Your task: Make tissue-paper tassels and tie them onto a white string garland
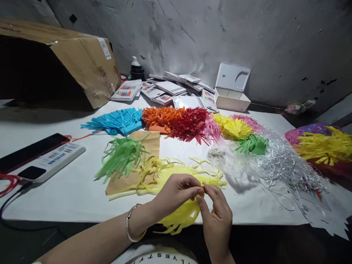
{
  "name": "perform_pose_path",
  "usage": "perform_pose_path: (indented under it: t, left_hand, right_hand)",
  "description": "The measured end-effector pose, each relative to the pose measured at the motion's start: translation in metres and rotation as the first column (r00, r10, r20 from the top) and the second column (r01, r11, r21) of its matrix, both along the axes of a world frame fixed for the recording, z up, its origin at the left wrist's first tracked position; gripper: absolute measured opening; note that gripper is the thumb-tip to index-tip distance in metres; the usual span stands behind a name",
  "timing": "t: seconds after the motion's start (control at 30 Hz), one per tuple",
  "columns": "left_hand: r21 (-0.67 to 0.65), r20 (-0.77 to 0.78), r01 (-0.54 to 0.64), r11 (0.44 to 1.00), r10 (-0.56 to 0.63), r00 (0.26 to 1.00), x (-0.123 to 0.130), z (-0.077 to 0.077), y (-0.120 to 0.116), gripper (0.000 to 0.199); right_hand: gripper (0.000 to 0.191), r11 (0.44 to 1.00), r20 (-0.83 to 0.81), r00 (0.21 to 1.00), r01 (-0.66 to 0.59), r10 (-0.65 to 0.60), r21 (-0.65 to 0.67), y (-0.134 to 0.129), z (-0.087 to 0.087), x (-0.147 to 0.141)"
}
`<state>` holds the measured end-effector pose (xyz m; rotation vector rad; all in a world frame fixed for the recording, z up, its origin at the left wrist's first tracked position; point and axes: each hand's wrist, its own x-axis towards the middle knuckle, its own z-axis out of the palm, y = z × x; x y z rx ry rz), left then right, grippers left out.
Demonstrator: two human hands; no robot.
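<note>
My left hand (180,192) and my right hand (217,209) meet at the table's front edge, both pinching a yellow tissue paper tassel (183,216). Their fingertips press together at its narrow top, and its fringed strips hang down below my left hand. Just beyond lies a flat yellow fringed tissue sheet (178,172) with loose strips at both ends. Left of that sheet, a green tissue tassel (121,156) rests on a piece of brown paper (151,141).
Behind is a row of blue tassels (115,121), orange tassels (162,117) and red tassels (192,124). Silver string (286,161) tangles at right. White boxes (170,88) pile at the back. A cardboard box (88,66), phone (35,148) and power bank (52,163) are left.
</note>
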<state>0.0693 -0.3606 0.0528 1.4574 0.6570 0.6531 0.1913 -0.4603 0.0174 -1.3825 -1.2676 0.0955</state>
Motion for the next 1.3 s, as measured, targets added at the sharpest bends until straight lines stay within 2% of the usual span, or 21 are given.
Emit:
perform_pose_path:
  t: [0.23, 0.3, 0.43, 0.47, 0.63, 0.83, 1.0, 1.3]
  left_hand:
    - [0.262, -0.149, 0.046, 0.964, -0.007, 0.989, -0.002, 0.006, 0.006, 0.015]
    - [0.25, -0.144, 0.044, 0.967, -0.007, 0.989, -0.001, 0.003, 0.006, 0.015]
    - [0.105, -0.035, 0.034, 0.994, -0.031, 0.999, 0.001, -0.006, 0.005, 0.011]
    - [0.114, -0.023, 0.038, 0.993, -0.035, 0.999, 0.001, -0.006, 0.005, 0.011]
    - [0.333, -0.104, 0.055, 0.941, -0.022, 0.994, -0.003, 0.002, 0.008, 0.01]
    - [0.318, -0.073, -0.01, 0.948, 0.035, 0.997, -0.006, 0.002, 0.009, 0.009]
    - [0.371, -0.043, -0.025, 0.928, 0.044, 0.998, -0.005, -0.001, 0.006, 0.007]
    - [0.482, -0.002, 0.056, 0.875, -0.062, 0.998, -0.013, 0.001, 0.008, 0.01]
  right_hand:
    - [0.028, 1.0, 0.032, 0.999, -0.013, 0.012, 0.02, -0.004, -0.003, 0.002]
    - [0.03, 0.999, 0.035, 0.999, -0.003, 0.002, 0.035, -0.003, -0.004, 0.0]
    - [0.033, 0.998, 0.029, 1.0, 0.001, -0.003, 0.058, 0.0, -0.007, -0.005]
    - [0.034, 0.998, 0.035, 0.999, -0.003, 0.001, 0.064, 0.0, -0.007, -0.006]
    - [0.032, 0.999, 0.086, 0.996, 0.012, -0.016, 0.042, -0.002, -0.008, 0.0]
    - [0.02, 0.987, 0.158, 0.979, 0.112, -0.13, 0.119, -0.014, -0.012, 0.013]
    - [0.016, 0.992, 0.279, 0.952, 0.113, -0.126, 0.065, -0.011, -0.014, 0.006]
    - [0.012, 0.999, 0.16, 0.986, 0.042, -0.039, -0.016, -0.007, -0.01, 0.003]
